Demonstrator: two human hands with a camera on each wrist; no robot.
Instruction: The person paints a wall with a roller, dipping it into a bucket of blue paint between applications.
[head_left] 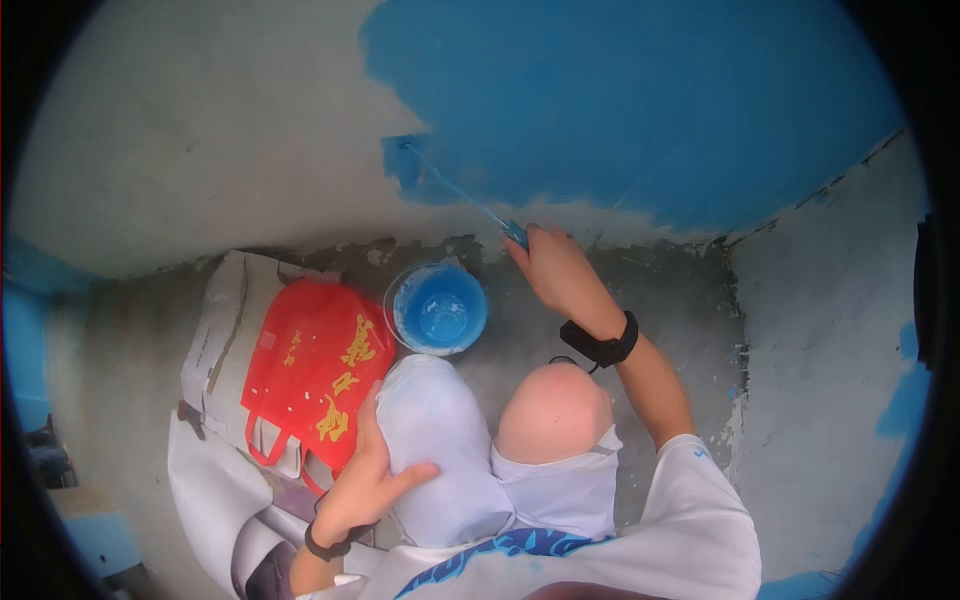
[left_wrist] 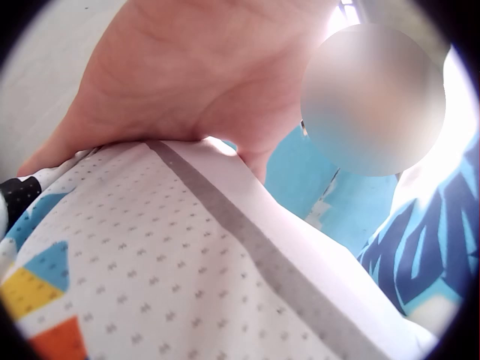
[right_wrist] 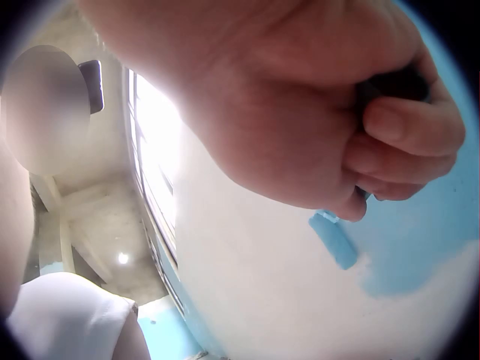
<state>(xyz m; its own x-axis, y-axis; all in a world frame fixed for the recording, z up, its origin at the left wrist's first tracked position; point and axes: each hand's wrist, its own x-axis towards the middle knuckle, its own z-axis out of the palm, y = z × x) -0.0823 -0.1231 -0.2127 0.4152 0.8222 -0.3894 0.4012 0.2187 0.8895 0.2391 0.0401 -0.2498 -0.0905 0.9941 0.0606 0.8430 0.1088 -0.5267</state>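
Our right hand (head_left: 556,268) has its fingers curled tight round the paint roller (head_left: 404,160), whose head lies against the wall (head_left: 200,120) at the blue edge. We judge it light and stiff, best gripped low on the handle. Left hand (head_left: 365,480) rests flat, fingers relaxed, on 1 knee

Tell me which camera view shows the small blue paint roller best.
The head view: the small blue paint roller lies against the wall at the paint's edge, its long handle running to the right hand. The right wrist view shows only the roller head past the fist. The left wrist view shows none of it.
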